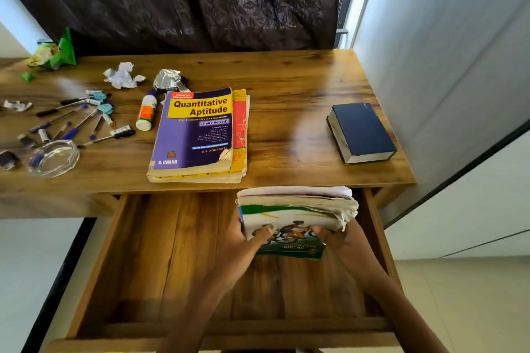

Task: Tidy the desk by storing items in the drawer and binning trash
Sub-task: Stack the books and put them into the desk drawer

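Both hands grip a worn stack of books [298, 209] over the open drawer [160, 252], far-right part: left hand [243, 241] w/ thumb on the cover, right hand [335, 235] curled round the right edge. On the desk [286, 80]: Quantitative Aptitude book [198, 129], blue book [362, 132], pens [77, 120], crumpled paper [123, 76].

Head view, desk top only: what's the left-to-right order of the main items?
Green snack wrapper → scattered pens → crumpled white paper → glue bottle → Quantitative Aptitude book → dark blue book.
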The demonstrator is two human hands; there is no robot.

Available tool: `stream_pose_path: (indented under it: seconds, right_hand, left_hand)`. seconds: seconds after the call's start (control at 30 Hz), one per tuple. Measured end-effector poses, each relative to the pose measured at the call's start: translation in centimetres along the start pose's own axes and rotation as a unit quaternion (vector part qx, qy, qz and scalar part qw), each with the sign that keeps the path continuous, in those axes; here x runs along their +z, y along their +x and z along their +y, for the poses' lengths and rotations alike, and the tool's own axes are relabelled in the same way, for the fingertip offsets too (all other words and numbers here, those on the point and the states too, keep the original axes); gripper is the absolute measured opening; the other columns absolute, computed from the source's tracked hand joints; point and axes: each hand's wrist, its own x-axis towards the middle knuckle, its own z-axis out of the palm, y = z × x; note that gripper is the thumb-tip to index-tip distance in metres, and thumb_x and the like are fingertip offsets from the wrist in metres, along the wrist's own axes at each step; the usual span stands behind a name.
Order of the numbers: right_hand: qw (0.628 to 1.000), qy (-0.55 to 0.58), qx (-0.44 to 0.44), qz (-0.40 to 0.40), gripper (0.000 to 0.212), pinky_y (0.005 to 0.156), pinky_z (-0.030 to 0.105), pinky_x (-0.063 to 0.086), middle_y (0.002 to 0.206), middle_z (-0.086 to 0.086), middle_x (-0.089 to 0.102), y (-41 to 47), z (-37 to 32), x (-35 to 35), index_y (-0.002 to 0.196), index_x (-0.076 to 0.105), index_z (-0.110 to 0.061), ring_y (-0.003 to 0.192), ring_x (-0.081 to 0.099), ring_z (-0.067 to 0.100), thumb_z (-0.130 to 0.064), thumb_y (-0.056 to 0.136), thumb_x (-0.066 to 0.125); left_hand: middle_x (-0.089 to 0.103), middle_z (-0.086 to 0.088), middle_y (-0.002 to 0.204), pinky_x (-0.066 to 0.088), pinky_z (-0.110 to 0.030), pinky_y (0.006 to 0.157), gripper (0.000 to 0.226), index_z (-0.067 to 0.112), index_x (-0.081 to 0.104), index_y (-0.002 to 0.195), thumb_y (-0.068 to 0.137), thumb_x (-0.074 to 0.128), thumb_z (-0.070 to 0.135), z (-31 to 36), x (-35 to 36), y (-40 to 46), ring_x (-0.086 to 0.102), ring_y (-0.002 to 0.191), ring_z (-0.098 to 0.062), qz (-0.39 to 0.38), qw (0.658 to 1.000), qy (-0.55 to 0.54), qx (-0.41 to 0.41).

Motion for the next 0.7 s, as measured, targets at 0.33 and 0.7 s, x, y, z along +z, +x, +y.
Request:
stream_pose_path:
  seconds: [0.33, 0.7]
  right_hand:
    - [0.994, -0.047, 0.076, 0.066, 0.022, 0.071, 0.047, 0.059, 0.103, 0.006, 0.066, -0.6, 1.3, -0.9, 0.112, 0.044, -0.018, 0.087, 0.071, 0.02, -0.016, 0.092, 0.054]
    - [0.963, -0.177, 0.192, 0.06, 0.021, 0.066, 0.038, 0.057, 0.099, 0.005, 0.058, 1.1, 3.3, -0.8, 0.112, 0.033, -0.011, 0.081, 0.066, 0.022, -0.017, 0.097, 0.046]
  left_hand:
    - [0.063, 0.016, 0.1, 0.046, -0.005, 0.072, 0.018, 0.026, 0.051, 0.109, 0.093, 0.056, 0.018, -2.9, 1.4, 0.0, 0.062, 0.095, 0.002, -0.026, 0.996, 0.085, 0.007]
    - [0.066, -0.007, 0.11, 0.05, -0.027, 0.078, 0.021, 0.011, 0.054, 0.113, 0.096, 0.052, 0.023, -7.4, 3.4, 3.1, 0.059, 0.085, -0.009, -0.023, 0.977, 0.196, -0.085]
